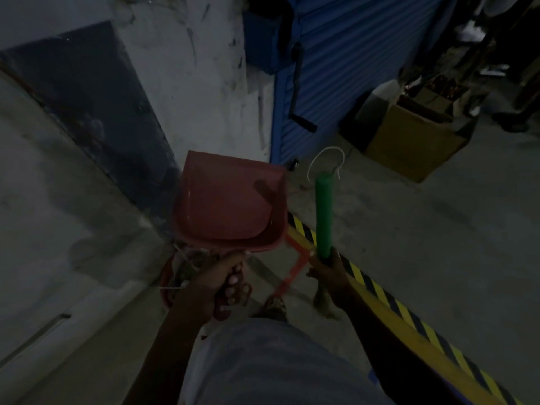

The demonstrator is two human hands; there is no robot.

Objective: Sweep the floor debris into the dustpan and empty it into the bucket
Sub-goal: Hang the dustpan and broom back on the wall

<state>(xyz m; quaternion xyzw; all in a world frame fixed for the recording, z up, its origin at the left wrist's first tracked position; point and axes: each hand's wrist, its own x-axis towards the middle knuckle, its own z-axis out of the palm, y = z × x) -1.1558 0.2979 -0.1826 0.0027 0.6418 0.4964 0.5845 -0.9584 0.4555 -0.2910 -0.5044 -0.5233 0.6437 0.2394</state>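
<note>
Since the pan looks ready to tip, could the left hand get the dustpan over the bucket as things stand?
Probably yes: the left hand grips the dustpan almost directly above the red bucket, with nothing visible between them.

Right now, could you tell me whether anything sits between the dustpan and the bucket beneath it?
Nothing visible does: the left hand holds the red dustpan directly over the red bucket, mostly hidden below.

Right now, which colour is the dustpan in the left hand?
Red. The dustpan shows best in the head view, held by the left hand.
</note>
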